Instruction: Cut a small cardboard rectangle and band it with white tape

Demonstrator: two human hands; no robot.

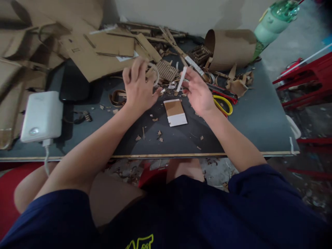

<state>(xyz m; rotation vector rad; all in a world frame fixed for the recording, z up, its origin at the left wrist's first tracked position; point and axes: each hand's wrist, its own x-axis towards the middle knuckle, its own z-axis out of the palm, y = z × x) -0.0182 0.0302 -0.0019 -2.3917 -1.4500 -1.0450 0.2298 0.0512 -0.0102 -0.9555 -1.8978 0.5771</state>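
Observation:
Between the thumb and fingers of my right hand (198, 90) is a narrow white strip (182, 79), held tilted above the table. My left hand (138, 84) hovers over the scraps with its fingers bent but apart, and I see nothing in it. Below and between both hands lies a small cardboard rectangle (173, 108), brown in the middle with white bands at its ends. A roll of pale tape (156, 74) shows just beyond my left hand, partly hidden. Scissors with yellow-lined handles (223, 105) rest beside my right wrist.
Cardboard sheets (103, 52) and offcuts crowd the back. At left are a white power bank (41, 116) with a cable and a dark flat object (75, 83). A cardboard tube (230, 48) and green bottle (275, 26) lie back right. A red chair (308, 81) stands beyond the table's right edge.

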